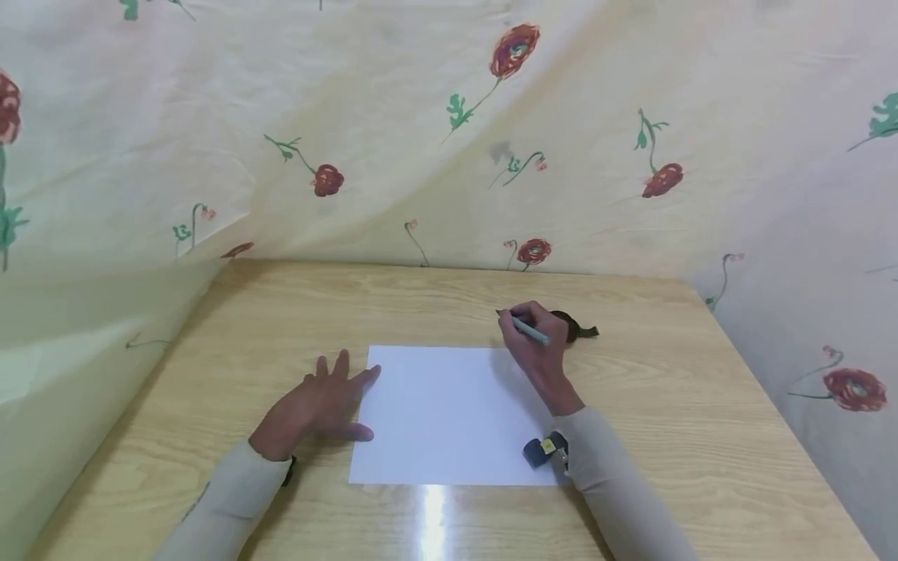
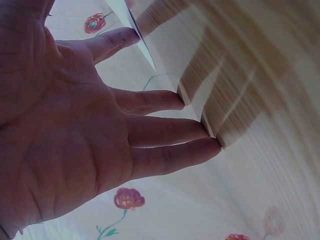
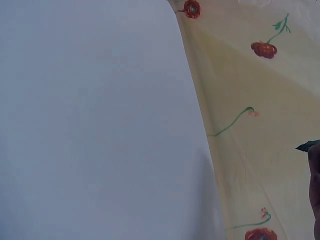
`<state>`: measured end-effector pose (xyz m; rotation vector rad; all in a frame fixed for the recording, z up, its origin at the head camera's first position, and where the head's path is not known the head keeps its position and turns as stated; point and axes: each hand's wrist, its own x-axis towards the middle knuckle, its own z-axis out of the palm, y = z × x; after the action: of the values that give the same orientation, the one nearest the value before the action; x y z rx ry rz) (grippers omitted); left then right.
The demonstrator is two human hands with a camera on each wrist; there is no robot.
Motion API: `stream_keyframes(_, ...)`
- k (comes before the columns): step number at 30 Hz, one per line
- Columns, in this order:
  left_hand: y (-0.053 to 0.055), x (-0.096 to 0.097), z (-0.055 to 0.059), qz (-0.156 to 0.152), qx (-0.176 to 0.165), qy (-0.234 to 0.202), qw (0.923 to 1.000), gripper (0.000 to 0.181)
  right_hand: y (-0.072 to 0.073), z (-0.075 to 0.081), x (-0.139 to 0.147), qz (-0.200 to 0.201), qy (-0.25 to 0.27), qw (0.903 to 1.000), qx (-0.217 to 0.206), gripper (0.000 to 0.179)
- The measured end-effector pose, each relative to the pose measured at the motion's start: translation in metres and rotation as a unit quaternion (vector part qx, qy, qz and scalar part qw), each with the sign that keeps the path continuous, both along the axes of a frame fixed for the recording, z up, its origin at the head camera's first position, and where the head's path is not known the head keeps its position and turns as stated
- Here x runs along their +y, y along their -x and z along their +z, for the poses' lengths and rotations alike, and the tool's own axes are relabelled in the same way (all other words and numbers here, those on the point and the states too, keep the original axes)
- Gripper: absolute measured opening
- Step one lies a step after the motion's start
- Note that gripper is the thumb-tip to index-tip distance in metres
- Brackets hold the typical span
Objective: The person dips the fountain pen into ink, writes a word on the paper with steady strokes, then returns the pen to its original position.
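Note:
A blank white sheet of paper [image 1: 442, 421] lies flat on the wooden table. My left hand [image 1: 326, 405] is spread at its left edge, with the index finger and thumb reaching onto the paper. In the left wrist view the left hand [image 2: 75, 115] has straight fingers, their tips touching the table beside the paper [image 2: 142, 45]. Above the sheet's upper right corner, my right hand [image 1: 540, 343] pinches a grey-green pen [image 1: 531, 331], dark tip pointing up and left. Only the pen's tip [image 3: 306, 146] and part of a finger show in the right wrist view, beside the paper [image 3: 100, 125].
Just behind the right hand is a dark object with a strip-like end [image 1: 588, 332]; the hand partly hides it. Floral cloth [image 1: 393, 156] hangs behind and at both sides of the table [image 1: 673, 374]. A small black camera [image 1: 543, 449] sits at the right wrist.

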<state>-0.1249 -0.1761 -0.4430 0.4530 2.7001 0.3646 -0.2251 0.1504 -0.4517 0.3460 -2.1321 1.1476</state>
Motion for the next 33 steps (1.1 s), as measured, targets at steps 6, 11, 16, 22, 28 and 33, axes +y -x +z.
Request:
stream_keyframes(6,0.002,0.0,0.002,-0.001,0.007,0.014,0.9999,0.099,-0.002,0.001,-0.023,0.034,0.006,0.9994,0.006,0.008)
stream_keyframes(11,0.003,-0.001,0.002,0.002,-0.002,0.013,0.9999,0.1,-0.004,-0.001,-0.043,0.062,0.006,0.9981,0.001,0.008)
stream_keyframes(16,0.004,-0.002,0.002,-0.001,-0.005,0.024,0.9997,0.1,-0.005,-0.003,-0.06,0.098,-0.004,0.9952,-0.002,0.007)
stream_keyframes(22,0.004,-0.002,0.002,0.005,-0.014,0.023,0.9996,0.1,-0.007,-0.007,-0.076,0.206,-0.007,0.9775,-0.048,0.005)
stream_keyframes(28,0.005,-0.001,0.001,0.015,-0.013,0.031,0.9993,0.1,-0.01,-0.014,-0.083,0.265,-0.041,0.9564,-0.116,0.004)
stream_keyframes(33,0.006,-0.001,0.001,0.012,-0.01,0.041,0.999,0.1,-0.01,-0.017,-0.084,0.269,-0.082,0.9478,-0.15,0.004)
